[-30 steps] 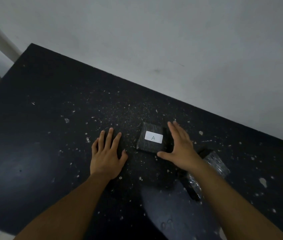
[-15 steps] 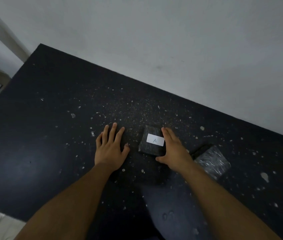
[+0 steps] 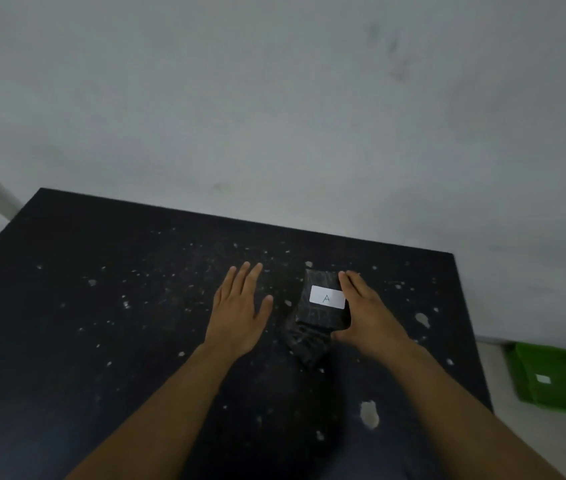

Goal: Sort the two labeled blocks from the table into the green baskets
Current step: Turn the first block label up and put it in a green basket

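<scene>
I saw a black table [image 3: 101, 306] from above, its top dotted with pale specks and chips, set against a plain grey wall [image 3: 274, 98]. Near the middle of the table was a dark block [image 3: 319, 317], black with faint lighter streaks like marble, its top face carrying a white rectangular label [image 3: 326, 297] marked with the letter A. The block looked blurred and tilted, one lower corner pointing toward me, and I could not tell whether it rested on the table or was lifted off it.

The right hand [image 3: 368, 313] gripped the block, its fingers [image 3: 352, 284] laid along the block's right side and the thumb [image 3: 342, 336] curled under the near edge. The left hand [image 3: 240, 310] lay flat and spread, palm down, on the table just left of the block, holding nothing and not touching it. Both bare forearms reached in from the bottom of the view.

Off the table's right edge, lower down on a pale floor, sat a green basket [image 3: 534, 393] with a small white tag [image 3: 543, 379] inside; its writing was too blurred to read.
</scene>
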